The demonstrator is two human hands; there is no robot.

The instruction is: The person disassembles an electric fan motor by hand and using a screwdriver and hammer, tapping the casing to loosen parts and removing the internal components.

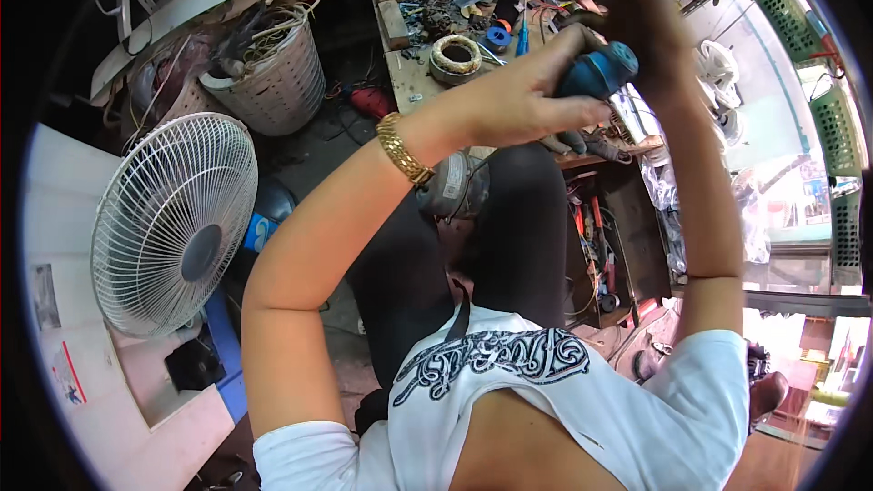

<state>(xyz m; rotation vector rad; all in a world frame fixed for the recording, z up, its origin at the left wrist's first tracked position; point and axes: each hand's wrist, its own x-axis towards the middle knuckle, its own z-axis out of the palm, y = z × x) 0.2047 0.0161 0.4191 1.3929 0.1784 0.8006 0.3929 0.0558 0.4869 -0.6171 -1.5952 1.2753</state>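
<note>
My left hand point(544, 95), with a gold bracelet point(405, 149) at its wrist, is wrapped round a dark teal, rounded cylinder point(598, 71) with a knob-like end. I cannot make out its exact kind. Close beyond it, my right hand point(641, 23) is raised and smeared by motion, so its fingers do not show clearly. On the bench below and to the left lies a ring-shaped wound motor stator point(455, 56). Next to it are a blue spool point(497, 37) and a blue-handled screwdriver point(523, 36).
The cluttered wooden workbench point(414, 82) holds small metal parts and wires. A white fan point(173, 223) stands at left, below a perforated basket point(277, 73) of wire scraps. A round motor-like housing point(452, 186) sits by my knees. Tools fill an open compartment point(596, 250) at right.
</note>
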